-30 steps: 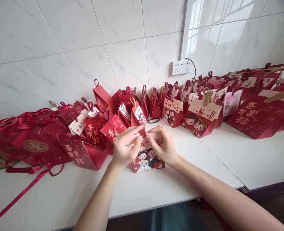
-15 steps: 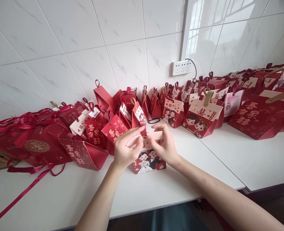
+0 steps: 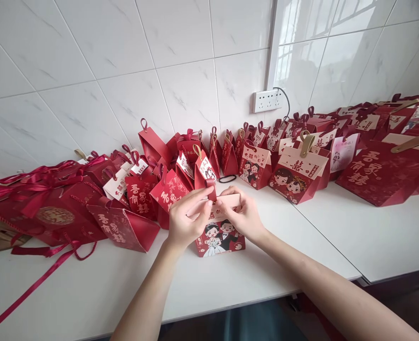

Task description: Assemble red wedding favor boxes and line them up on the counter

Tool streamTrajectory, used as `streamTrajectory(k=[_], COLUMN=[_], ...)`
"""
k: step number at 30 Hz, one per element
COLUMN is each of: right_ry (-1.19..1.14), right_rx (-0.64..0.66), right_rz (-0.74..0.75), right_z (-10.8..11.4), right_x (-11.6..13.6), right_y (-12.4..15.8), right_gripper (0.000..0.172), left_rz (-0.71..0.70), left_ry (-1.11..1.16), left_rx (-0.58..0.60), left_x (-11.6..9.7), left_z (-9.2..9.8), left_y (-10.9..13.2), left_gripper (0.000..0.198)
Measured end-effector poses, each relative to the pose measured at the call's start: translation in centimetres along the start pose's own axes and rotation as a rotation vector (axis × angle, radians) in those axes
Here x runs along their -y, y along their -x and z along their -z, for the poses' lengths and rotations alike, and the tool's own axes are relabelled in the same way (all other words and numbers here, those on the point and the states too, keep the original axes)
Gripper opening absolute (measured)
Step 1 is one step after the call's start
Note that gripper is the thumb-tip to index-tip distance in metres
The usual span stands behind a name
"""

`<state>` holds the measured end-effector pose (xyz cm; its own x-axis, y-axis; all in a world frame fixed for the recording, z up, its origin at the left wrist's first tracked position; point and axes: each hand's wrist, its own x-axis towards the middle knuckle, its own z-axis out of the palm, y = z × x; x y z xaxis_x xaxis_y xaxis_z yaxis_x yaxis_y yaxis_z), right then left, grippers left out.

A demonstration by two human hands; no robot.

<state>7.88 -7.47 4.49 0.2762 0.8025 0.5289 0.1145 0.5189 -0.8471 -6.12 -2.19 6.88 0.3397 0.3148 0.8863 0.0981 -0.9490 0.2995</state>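
Note:
A red and cream gift box [image 3: 221, 239] with a printed bride and groom stands upright on the white table in front of me. My left hand [image 3: 187, 215] grips the left side of its top edge, thumb in front and fingers behind. My right hand [image 3: 241, 213] pinches the right side of the same edge in the same way. Between the two hands a dark red ribbon loop [image 3: 211, 188] rises from the top of the box. The fingertips behind the box are partly hidden.
Many red gift boxes [image 3: 254, 166] line the white table [image 3: 195, 293] along the tiled wall. Larger boxes with ribbons [image 3: 53, 213] sit at the left, one ribbon trailing forward. A black ring [image 3: 227, 179] lies behind my hands. A socket strip [image 3: 267, 101] is on the wall.
The right fingers have drawn down and closer onto the top edge of the gift box. The left hand and the box have hardly moved.

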Motion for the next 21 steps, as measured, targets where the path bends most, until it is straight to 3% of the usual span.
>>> streamTrajectory(k=[21], right_ry=[0.104], right_rx=[-0.046], right_rz=[-0.007], right_z=[-0.09], right_x=[0.23], right_y=[-0.38], right_gripper=[0.025], left_rz=[0.008], left_ry=[-0.076], left_rx=[-0.009], left_x=[-0.02], left_z=[-0.21], left_y=[0.02], left_gripper=[0.027])
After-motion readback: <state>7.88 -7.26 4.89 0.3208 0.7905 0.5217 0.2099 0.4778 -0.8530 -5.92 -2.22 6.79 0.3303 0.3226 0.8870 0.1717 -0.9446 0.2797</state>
